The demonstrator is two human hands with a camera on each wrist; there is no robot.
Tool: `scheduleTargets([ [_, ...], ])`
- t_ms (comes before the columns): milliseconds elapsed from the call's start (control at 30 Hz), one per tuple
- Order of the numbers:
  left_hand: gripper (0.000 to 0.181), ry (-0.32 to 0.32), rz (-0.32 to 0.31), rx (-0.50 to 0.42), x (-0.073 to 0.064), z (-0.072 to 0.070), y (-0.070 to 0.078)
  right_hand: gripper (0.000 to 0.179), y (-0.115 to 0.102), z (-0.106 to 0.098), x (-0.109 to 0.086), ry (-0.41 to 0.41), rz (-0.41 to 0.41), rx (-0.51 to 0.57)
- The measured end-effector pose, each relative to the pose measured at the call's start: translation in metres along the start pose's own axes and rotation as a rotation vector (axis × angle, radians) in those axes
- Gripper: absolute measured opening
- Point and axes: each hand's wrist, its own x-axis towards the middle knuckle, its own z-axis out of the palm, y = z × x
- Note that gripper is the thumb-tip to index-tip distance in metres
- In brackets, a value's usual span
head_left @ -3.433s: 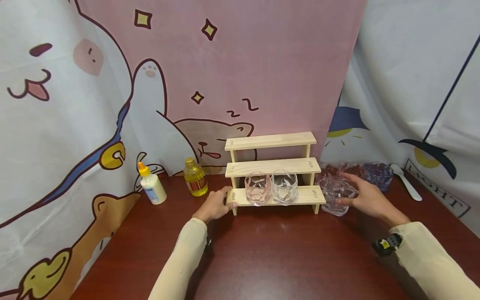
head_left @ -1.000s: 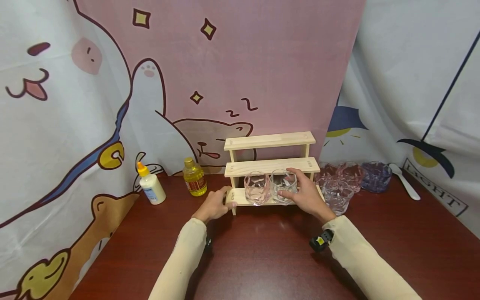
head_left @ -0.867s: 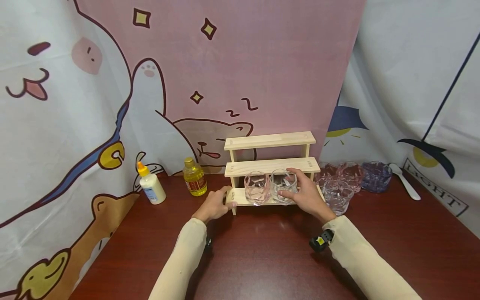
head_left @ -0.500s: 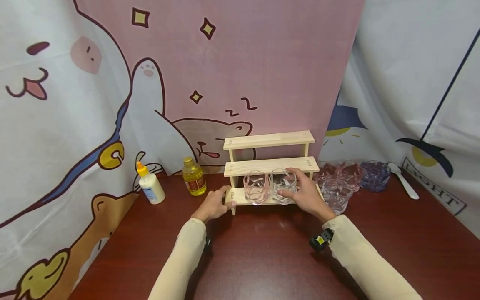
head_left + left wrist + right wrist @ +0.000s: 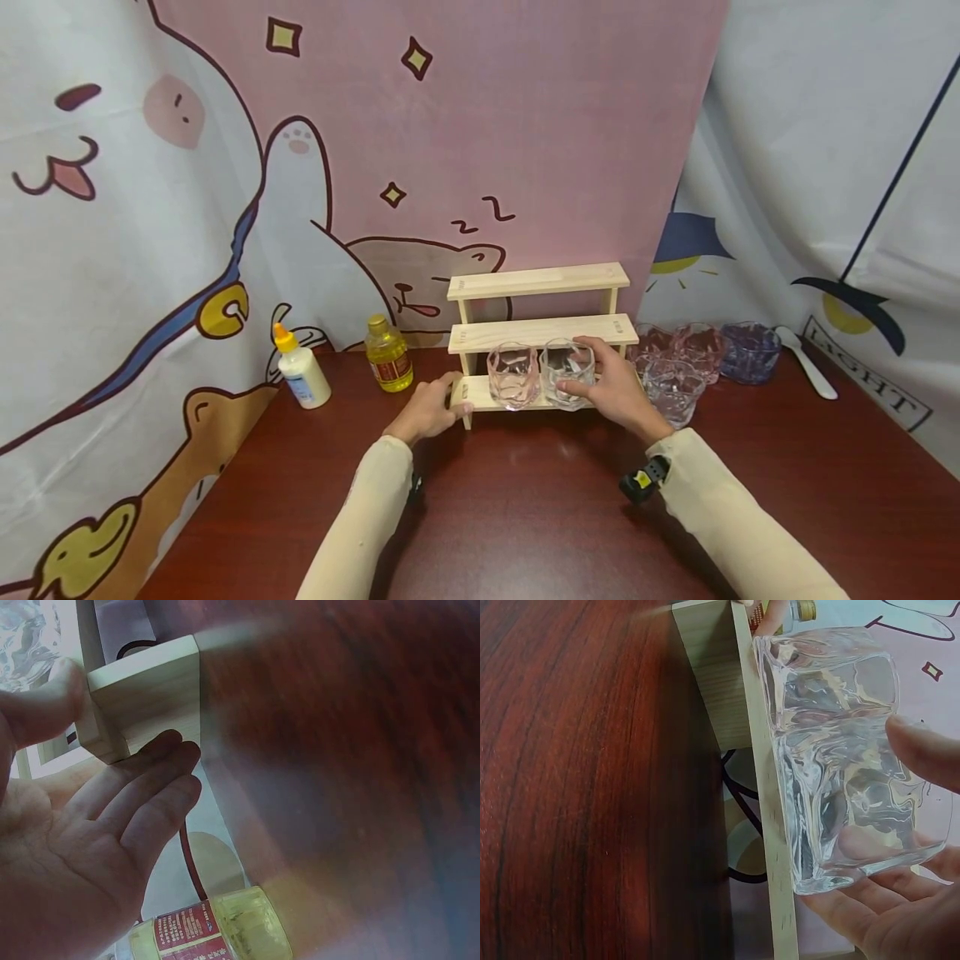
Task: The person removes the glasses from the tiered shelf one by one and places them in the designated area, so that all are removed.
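Surface [image 5: 525,517] looks hard, so any drop onto it probably chips glass. Wooden rack [image 5: 543,333] stands toward its far edge and looks light; a shove could slide or tip it. Left hand [image 5: 429,408] holds the rack's left front corner, thumb at the front edge, fingers outside the end. If that hold slackens, sideways force from the right likely shifts everything.

Right hand [image 5: 617,392] grips the clear glass [image 5: 557,365], thumb in front, fingers round the far right side. Glass is upright on the bottom shelf [image 5: 480,390], base close to the front edge. Main risk: a forward drag, or a finger snagging the rim on release, takes it over that edge.

Pink glass [image 5: 513,379] sits just left, touching or nearly, can't tell; a nudge would likely carry into it. Loose clear glass [image 5: 675,392] is on the surface by the rack's right front corner, near the right wrist; a wide exit could clip it.
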Motion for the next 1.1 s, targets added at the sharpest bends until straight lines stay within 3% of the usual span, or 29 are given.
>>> scheduleTargets([
  [400, 0.062, -0.011, -0.026, -0.011, -0.001, 0.000, 0.001, 0.076, -0.002, -0.010, -0.005, 0.003, -0.012, 0.026],
  [667, 0.062, 0.001, 0.001, -0.014, -0.001, 0.001, 0.000, 0.076, -0.007, -0.020, -0.012, 0.006, -0.012, 0.042],
  [1100, 0.061, 0.003, 0.014, -0.016, 0.001, 0.002, -0.001, 0.078, -0.013, -0.045, -0.031, 0.020, 0.042, -0.026],
])
